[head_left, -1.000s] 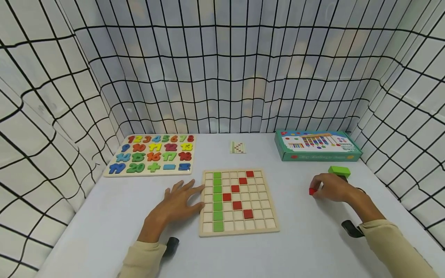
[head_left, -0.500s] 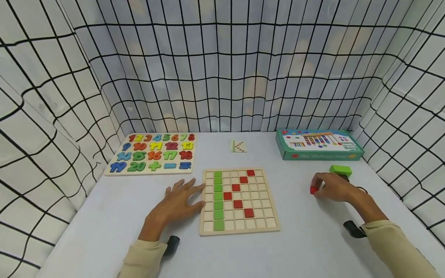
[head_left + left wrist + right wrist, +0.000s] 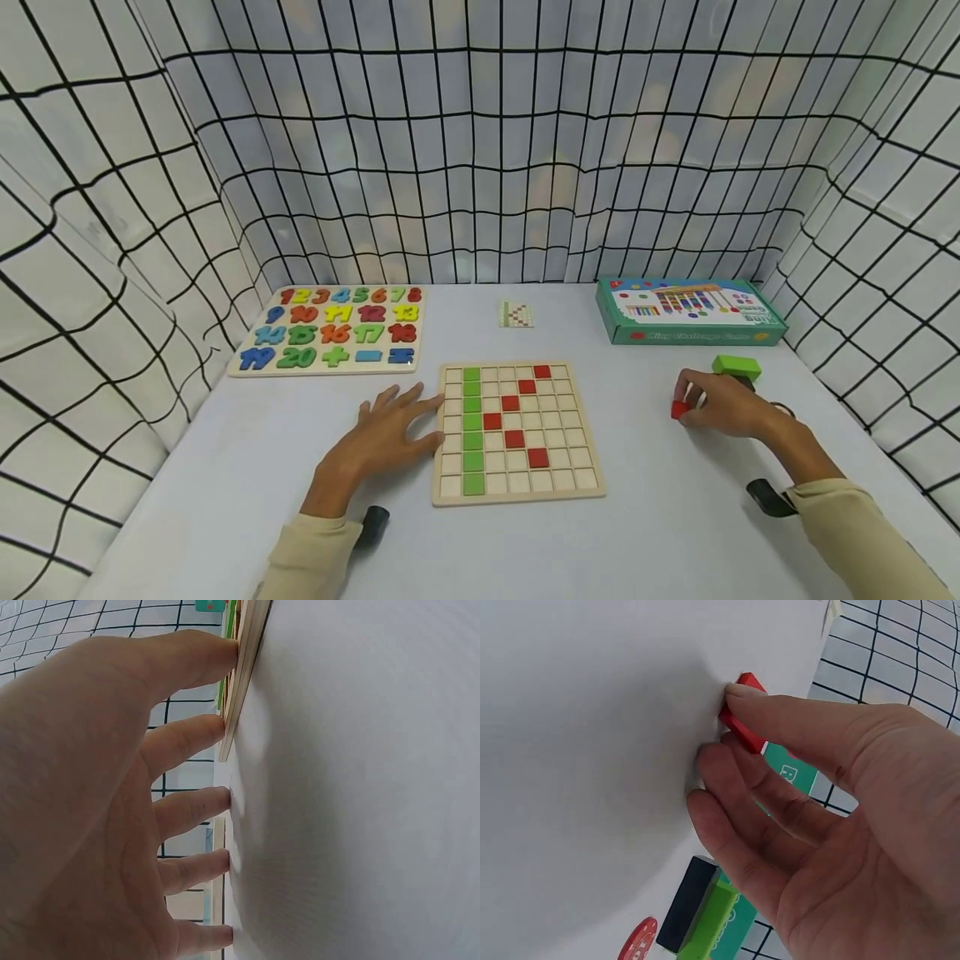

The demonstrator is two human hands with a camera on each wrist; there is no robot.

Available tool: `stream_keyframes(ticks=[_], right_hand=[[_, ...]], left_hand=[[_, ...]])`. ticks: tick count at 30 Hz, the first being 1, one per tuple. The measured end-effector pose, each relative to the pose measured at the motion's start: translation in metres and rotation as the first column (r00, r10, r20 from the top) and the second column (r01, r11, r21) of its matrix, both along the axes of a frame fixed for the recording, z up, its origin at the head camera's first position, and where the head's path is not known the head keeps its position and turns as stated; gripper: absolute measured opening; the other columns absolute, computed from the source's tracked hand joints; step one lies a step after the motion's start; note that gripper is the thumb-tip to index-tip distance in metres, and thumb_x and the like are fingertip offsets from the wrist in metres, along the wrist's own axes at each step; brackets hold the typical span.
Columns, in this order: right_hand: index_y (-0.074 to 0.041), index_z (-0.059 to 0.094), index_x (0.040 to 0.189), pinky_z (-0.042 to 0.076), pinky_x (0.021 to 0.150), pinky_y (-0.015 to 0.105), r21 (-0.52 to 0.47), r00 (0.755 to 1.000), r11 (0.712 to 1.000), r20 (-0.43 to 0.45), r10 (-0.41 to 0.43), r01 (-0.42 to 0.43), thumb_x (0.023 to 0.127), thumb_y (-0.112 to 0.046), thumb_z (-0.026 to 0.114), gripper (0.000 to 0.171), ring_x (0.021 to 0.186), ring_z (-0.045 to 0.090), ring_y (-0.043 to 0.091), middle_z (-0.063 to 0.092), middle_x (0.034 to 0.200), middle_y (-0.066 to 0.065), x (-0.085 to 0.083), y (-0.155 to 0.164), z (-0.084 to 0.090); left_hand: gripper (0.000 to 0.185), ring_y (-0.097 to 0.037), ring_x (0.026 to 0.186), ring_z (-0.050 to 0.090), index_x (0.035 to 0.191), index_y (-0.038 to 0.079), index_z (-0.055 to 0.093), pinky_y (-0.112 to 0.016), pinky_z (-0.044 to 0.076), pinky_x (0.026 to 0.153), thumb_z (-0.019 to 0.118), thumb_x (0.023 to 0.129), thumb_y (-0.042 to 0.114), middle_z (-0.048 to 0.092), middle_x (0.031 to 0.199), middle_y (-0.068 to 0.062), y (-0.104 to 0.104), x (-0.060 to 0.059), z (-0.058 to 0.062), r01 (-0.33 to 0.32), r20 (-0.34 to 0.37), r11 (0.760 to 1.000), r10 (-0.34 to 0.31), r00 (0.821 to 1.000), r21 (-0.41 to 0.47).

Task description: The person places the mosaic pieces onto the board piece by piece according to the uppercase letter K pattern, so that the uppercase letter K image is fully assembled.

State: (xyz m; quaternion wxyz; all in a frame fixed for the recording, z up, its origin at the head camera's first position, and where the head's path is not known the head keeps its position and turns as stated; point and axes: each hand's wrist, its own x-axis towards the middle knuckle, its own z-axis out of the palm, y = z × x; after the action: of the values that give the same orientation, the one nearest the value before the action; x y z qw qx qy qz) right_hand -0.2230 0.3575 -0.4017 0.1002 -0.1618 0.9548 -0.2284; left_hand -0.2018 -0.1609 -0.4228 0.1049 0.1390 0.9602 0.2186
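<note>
My left hand [image 3: 380, 437] lies spread at the left edge of a wooden grid board [image 3: 517, 502]. Its thumb and index finger touch the board's rim, and the other fingertips rest on the table in the left wrist view. A column of green tiles [image 3: 472, 422] and several red tiles [image 3: 513, 439] in a slanting, bent line sit in the board's cells. To the right of the board, my right hand [image 3: 722, 406] pinches a red square piece [image 3: 744, 724] between thumb and fingers, low over the table. Whether it is one tile or several stacked, I cannot tell.
Behind my right hand lies a green and black block [image 3: 737, 367], with a green game box [image 3: 697, 334] farther back. A number puzzle board [image 3: 322, 372] stands at the back left, and a small pattern card [image 3: 517, 314] at the back middle. Black netting [image 3: 517, 169] encloses the table.
The head view has shifted slightly. Both hands stay almost where they were, the right still holding the red piece, which has tilted a little; the tiles on the board are unchanged.
</note>
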Motion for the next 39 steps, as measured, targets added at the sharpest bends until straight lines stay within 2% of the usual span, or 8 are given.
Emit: stream_keyframes(ticks=[5, 9, 13, 18, 21, 24, 30, 39], right_hand=[[-0.012, 0.064, 0.104, 0.054, 0.069, 0.029, -0.032, 1.0, 0.999, -0.011, 0.006, -0.007, 0.092, -0.012, 0.082, 0.021, 0.085, 0.062, 0.016, 0.073, 0.097, 0.002, 0.002, 0.0, -0.001], [-0.01, 0.068, 0.103, 0.054, 0.067, 0.025, -0.12, 1.0, 0.993, -0.015, 0.015, -0.017, 0.094, -0.007, 0.078, 0.014, 0.08, 0.063, 0.016, 0.072, 0.095, 0.001, 0.005, -0.01, 0.0], [-0.009, 0.069, 0.107, 0.055, 0.065, 0.024, -0.19, 0.998, 0.981, -0.045, 0.036, -0.044, 0.096, -0.006, 0.077, 0.014, 0.077, 0.064, 0.014, 0.072, 0.097, 0.001, 0.007, -0.033, 0.001], [-0.011, 0.07, 0.108, 0.053, 0.065, 0.022, -0.248, 0.992, 0.962, -0.084, 0.096, -0.114, 0.095, -0.008, 0.079, 0.016, 0.081, 0.061, 0.012, 0.071, 0.097, -0.003, 0.017, -0.075, 0.003], [-0.013, 0.071, 0.108, 0.052, 0.065, 0.022, -0.283, 0.986, 0.945, -0.07, 0.151, -0.165, 0.095, -0.009, 0.079, 0.016, 0.082, 0.06, 0.013, 0.07, 0.096, -0.005, 0.025, -0.098, 0.002], [-0.017, 0.07, 0.108, 0.052, 0.068, 0.022, -0.315, 0.978, 0.927, -0.019, 0.21, -0.205, 0.096, -0.012, 0.079, 0.015, 0.083, 0.061, 0.012, 0.071, 0.097, -0.007, 0.032, -0.115, -0.003], [-0.016, 0.07, 0.103, 0.053, 0.071, 0.022, -0.377, 0.951, 0.888, 0.055, 0.304, -0.262, 0.096, -0.014, 0.079, 0.011, 0.083, 0.061, 0.01, 0.07, 0.093, -0.006, 0.042, -0.137, -0.014], [-0.018, 0.075, 0.096, 0.052, 0.069, 0.021, -0.344, 0.951, 0.906, 0.095, 0.295, -0.247, 0.094, -0.016, 0.082, 0.007, 0.08, 0.059, 0.007, 0.067, 0.085, -0.009, 0.046, -0.145, -0.023]], left_hand=[[0.067, -0.048, 0.161, 0.015, 0.161, 0.026, 0.05, -0.078, 0.008, 0.123, 0.07, 0.099, 0.045, 0.033, 0.173, -0.015, 0.001, 0.001, 0.0, 0.002, 0.003, 1.0, -0.002, 1.0, -0.005], [0.067, -0.048, 0.161, 0.016, 0.16, 0.026, 0.05, -0.078, 0.009, 0.122, 0.07, 0.1, 0.045, 0.034, 0.172, -0.015, 0.001, 0.001, -0.001, 0.004, 0.002, 1.0, -0.004, 1.0, -0.004], [0.066, -0.048, 0.161, 0.016, 0.16, 0.027, 0.05, -0.078, 0.009, 0.122, 0.07, 0.1, 0.045, 0.033, 0.172, -0.015, 0.0, 0.0, -0.001, 0.008, -0.002, 1.0, -0.008, 1.0, -0.004], [0.067, -0.049, 0.16, 0.016, 0.16, 0.025, 0.05, -0.079, 0.009, 0.122, 0.07, 0.099, 0.044, 0.034, 0.172, -0.016, 0.0, 0.0, -0.003, 0.004, 0.001, 1.0, -0.004, 1.0, -0.006], [0.067, -0.049, 0.16, 0.016, 0.16, 0.024, 0.05, -0.079, 0.009, 0.122, 0.07, 0.099, 0.043, 0.034, 0.172, -0.016, 0.0, 0.0, -0.002, 0.004, -0.003, 1.0, -0.004, 1.0, -0.003], [0.067, -0.049, 0.161, 0.016, 0.16, 0.025, 0.05, -0.079, 0.009, 0.122, 0.07, 0.099, 0.043, 0.033, 0.172, -0.016, 0.0, 0.0, -0.001, 0.005, 0.0, 1.0, -0.005, 1.0, 0.0], [0.067, -0.048, 0.161, 0.015, 0.161, 0.026, 0.049, -0.078, 0.008, 0.123, 0.069, 0.1, 0.044, 0.033, 0.172, -0.015, -0.001, 0.001, 0.0, 0.004, 0.005, 1.0, -0.004, 1.0, -0.005], [0.067, -0.049, 0.161, 0.015, 0.161, 0.027, 0.049, -0.079, 0.009, 0.122, 0.07, 0.099, 0.045, 0.033, 0.172, -0.015, 0.0, -0.001, 0.0, 0.005, 0.0, 1.0, -0.005, 1.0, -0.01]])
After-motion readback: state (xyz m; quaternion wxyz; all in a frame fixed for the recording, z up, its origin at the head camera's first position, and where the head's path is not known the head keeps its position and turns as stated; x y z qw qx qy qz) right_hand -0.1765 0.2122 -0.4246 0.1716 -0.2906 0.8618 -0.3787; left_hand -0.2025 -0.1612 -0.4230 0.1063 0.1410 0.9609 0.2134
